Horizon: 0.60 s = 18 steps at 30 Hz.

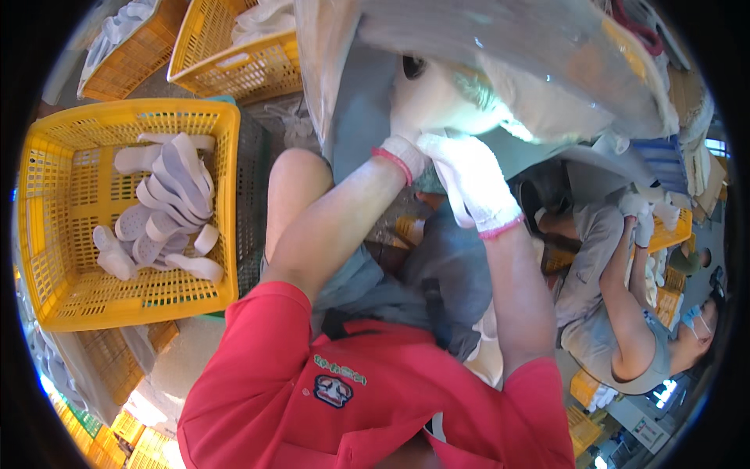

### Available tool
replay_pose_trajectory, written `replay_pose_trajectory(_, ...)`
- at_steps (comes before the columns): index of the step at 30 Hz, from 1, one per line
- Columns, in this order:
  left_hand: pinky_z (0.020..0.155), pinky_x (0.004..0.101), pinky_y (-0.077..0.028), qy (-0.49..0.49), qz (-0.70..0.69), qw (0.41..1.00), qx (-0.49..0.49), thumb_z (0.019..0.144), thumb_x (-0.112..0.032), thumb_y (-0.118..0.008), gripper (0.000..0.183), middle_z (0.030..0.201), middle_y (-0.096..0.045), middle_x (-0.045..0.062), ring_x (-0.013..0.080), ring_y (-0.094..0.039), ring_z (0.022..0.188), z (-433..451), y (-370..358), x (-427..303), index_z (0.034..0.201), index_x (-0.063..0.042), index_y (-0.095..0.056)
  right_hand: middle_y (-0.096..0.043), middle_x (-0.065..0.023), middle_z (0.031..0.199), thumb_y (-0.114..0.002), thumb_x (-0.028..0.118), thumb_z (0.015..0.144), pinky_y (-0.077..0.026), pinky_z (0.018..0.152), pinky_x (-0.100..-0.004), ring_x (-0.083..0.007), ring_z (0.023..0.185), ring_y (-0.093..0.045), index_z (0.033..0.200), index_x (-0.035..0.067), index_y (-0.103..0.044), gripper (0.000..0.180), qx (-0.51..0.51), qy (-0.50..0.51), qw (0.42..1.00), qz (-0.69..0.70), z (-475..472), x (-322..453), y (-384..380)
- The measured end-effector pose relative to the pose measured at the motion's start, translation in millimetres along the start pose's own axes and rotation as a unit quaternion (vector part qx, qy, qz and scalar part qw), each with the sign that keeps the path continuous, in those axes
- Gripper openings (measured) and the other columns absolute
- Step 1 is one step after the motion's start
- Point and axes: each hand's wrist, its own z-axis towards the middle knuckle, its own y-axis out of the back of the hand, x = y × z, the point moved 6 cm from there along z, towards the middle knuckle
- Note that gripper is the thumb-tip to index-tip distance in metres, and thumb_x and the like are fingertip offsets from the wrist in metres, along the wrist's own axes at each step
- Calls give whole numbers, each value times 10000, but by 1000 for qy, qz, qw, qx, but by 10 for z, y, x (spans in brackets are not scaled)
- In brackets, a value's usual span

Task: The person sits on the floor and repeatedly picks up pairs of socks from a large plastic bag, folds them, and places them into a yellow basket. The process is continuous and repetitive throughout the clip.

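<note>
In the head view, my left hand (407, 153), in a white knit glove with a pink cuff, reaches up to the lit opening of a machine under a cloudy plastic cover (445, 35). My right hand (469, 179), gloved alike and overexposed by bright light, is close beside it. A pale shoe sole (454, 196) shows along the inner side of my right hand, which appears to hold it. The fingers of my left hand are hidden, so its grip cannot be told. A yellow plastic crate (76, 305) on the left holds several white foam soles (181, 170).
More yellow crates (246, 64) with white pieces stand at the upper left. On the right a masked co-worker (633, 340) sits close by, with gloved hands raised to a similar work place. A blue slatted crate (662, 164) is behind the cover's right side.
</note>
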Motion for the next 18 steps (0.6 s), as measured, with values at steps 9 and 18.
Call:
replay_pose_trajectory(9,560,532,-540,134,-261,955,34,1031,-684,-337,709,907,-639,169,316,-608,668,28,-113,242,1161,-39,-602,-756,-173,1030,-713,114,933,-571,765,-397,-368,857,-721,1192,35,-742,273,-290,-89,953,10,-931,59,-313)
replay_pose_trajectory(18,758,389,-621,146,-19,985,-92,1091,-310,-419,328,955,-694,141,282,-717,894,-80,103,164,1101,-55,-625,-774,-75,1035,-770,157,890,-585,715,-340,-267,834,-745,1147,117,-786,260,-454,18,888,-72,-436,-139,-272)
